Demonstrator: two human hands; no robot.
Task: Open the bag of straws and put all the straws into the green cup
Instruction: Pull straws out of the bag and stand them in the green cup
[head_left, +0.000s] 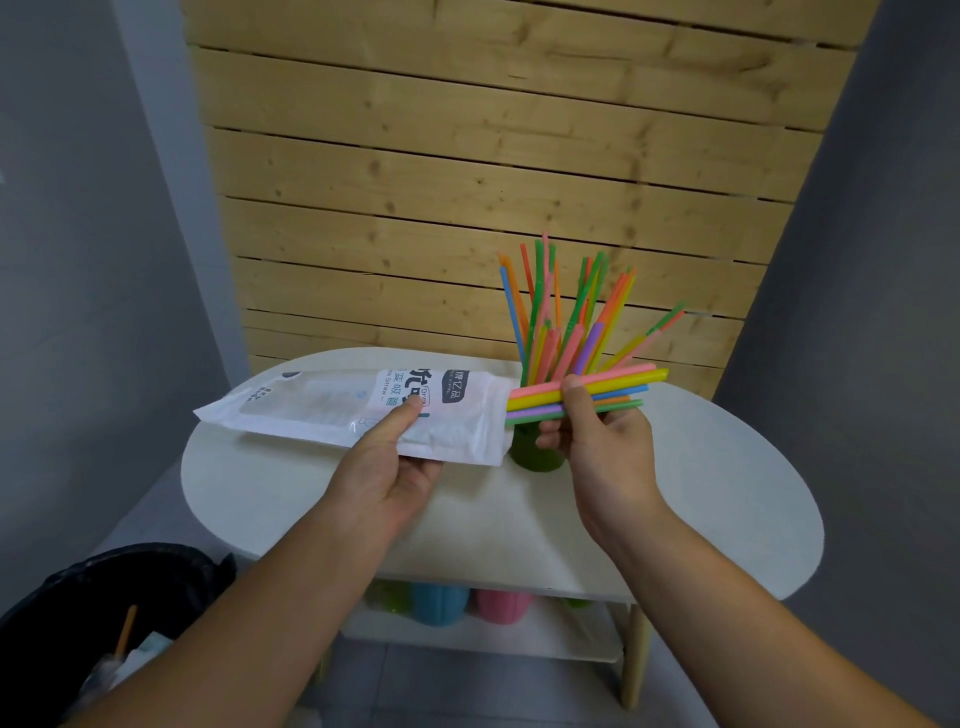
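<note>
Small indoor corner, prob. a staged set-up room, not a kitchen or shop. Behind the worktop (727, 493) there's a pale pine slat panel (493, 130), w/ plain grey walls (78, 260) either side. The worktop itself is a white, rounded side-table type on a light wood leg (635, 654). One green cup (535, 457) sits on it. The shelf (493, 639) under the worktop holds more plastic cups, incl. blue (439, 605) & pink (501, 603): looks like props. Left of the worktop, low down, is a black-lined bin (104, 597). Below the worktop, grey floor tiles (415, 686).
</note>
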